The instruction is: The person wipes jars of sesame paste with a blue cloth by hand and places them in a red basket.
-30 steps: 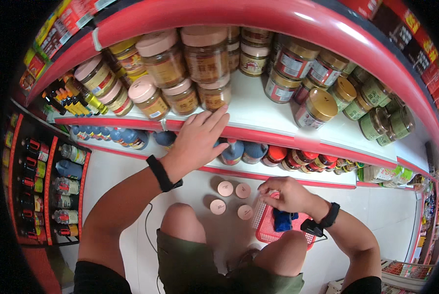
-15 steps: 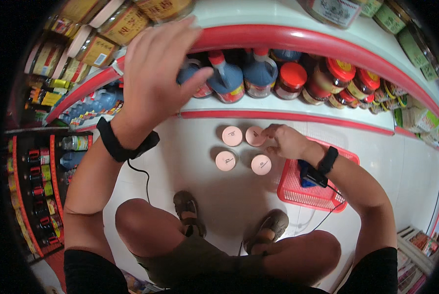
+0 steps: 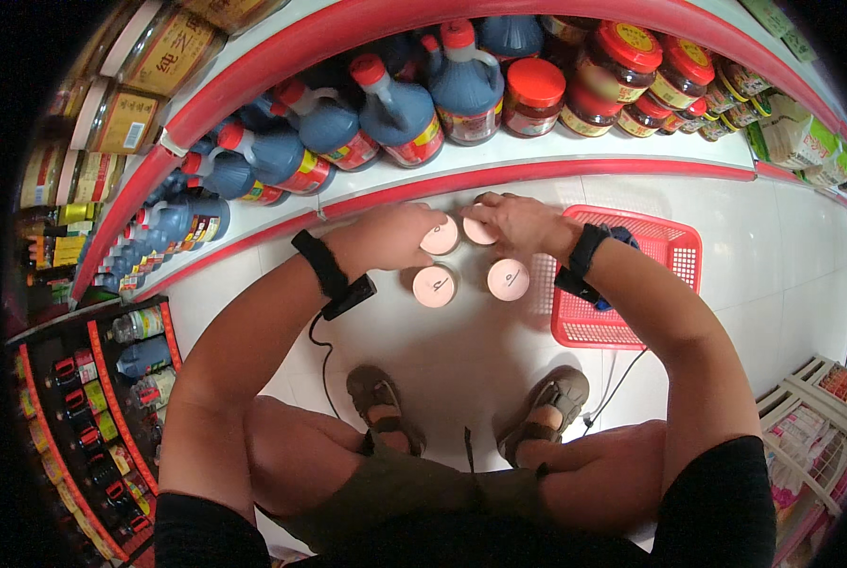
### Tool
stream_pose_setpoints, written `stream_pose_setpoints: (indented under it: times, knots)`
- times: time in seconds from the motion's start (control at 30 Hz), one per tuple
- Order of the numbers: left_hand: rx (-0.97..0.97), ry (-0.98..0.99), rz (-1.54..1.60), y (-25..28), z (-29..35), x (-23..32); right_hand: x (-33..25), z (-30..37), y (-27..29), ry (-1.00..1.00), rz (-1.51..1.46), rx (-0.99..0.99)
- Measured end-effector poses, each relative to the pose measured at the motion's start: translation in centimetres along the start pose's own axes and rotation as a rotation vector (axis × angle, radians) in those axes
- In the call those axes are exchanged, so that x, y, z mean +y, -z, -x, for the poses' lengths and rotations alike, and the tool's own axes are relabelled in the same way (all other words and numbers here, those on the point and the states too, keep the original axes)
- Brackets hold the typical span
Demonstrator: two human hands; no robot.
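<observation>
Several jars with pale pink lids, each marked with a dark scribble, stand upright on the floor in two rows. My left hand [image 3: 386,237] is closed round the side of the far left jar [image 3: 441,238], its fingertips partly hidden behind the lid. At the far right jar [image 3: 479,231], my right hand [image 3: 529,224] grips the lid's edge with bent fingers and covers part of it. Closer to me, the near left jar [image 3: 434,286] and the near right jar [image 3: 509,280] stand untouched.
A red plastic basket [image 3: 575,327] with something blue in it sits beside my right forearm. Ahead, a red-edged low shelf [image 3: 537,172] holds blue-grey jugs [image 3: 400,114] and red-lidded jars [image 3: 534,90]. Bottle racks [image 3: 102,417] stand at the left. My sandalled feet [image 3: 554,402] are nearby.
My left hand has come down from above the shelf edge to the far left jar. My right hand stays at the far right jar. The view has shifted, showing more of the low shelf.
</observation>
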State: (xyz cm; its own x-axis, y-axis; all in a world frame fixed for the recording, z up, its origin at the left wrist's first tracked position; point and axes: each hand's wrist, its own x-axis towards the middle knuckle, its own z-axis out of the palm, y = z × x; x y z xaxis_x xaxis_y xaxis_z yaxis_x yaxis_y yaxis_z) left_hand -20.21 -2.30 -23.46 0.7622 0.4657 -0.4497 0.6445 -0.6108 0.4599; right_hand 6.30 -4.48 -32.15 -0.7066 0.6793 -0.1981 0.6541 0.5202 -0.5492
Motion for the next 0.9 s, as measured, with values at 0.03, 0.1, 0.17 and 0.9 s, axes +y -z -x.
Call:
stream_pose_setpoints:
  times: [0.03, 0.1, 0.17, 0.9]
  knots:
    - [0.012, 0.010, 0.007, -0.5, 0.0, -0.7, 0.5, -0.4, 0.2, 0.053, -0.005, 0.015]
    - [-0.010, 0.050, -0.026, -1.3, 0.3, -2.1, 1.0, -0.7, 0.2, -0.028, 0.057, -0.028]
    - [0.044, 0.057, 0.007, -2.1, 0.9, -2.8, 1.3, -0.3, -0.1, -0.067, 0.093, 0.038]
    - [0.001, 0.144, -0.075, -2.1, 0.8, -1.8, 3.2, 2.4, 0.8, -0.012, 0.116, -0.088]
